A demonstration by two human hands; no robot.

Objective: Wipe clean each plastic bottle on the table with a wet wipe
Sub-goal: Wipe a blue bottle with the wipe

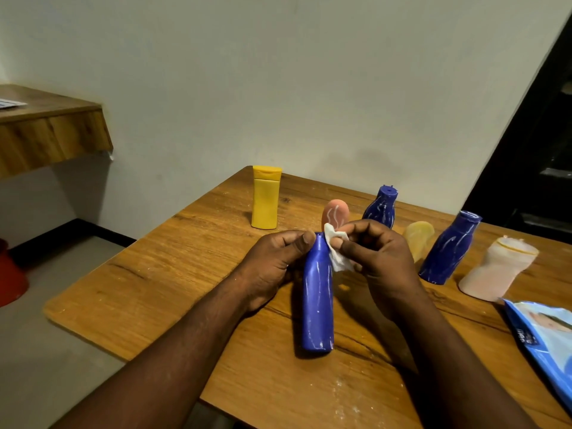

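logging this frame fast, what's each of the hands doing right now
Left hand: closed, gripping the tall blue bottle near its top.
Right hand: closed, pinching the white wet wipe against the bottle's neck.

Wood-grain tabletop (pixel 154 274), kinda dusty. Standing on it: yellow bottle (pixel 264 198), peach bottle (pixel 335 213), rear blue bottle (pixel 380 209), pale yellow bottle (pixel 419 239), right blue bottle (pixel 448 247), whitish-pink bottle (pixel 498 270), tall blue bottle (pixel 318 305) up front. Wipes pack (pixel 544 345) at the right edge.

Tall bottle (pixel 318 305) at centre of table (pixel 154 274); flat-topped bottle (pixel 265 199) behind-left; row of bottles (pixel 448 249) behind-right; wipe pack (pixel 544 335) at front-right edge.
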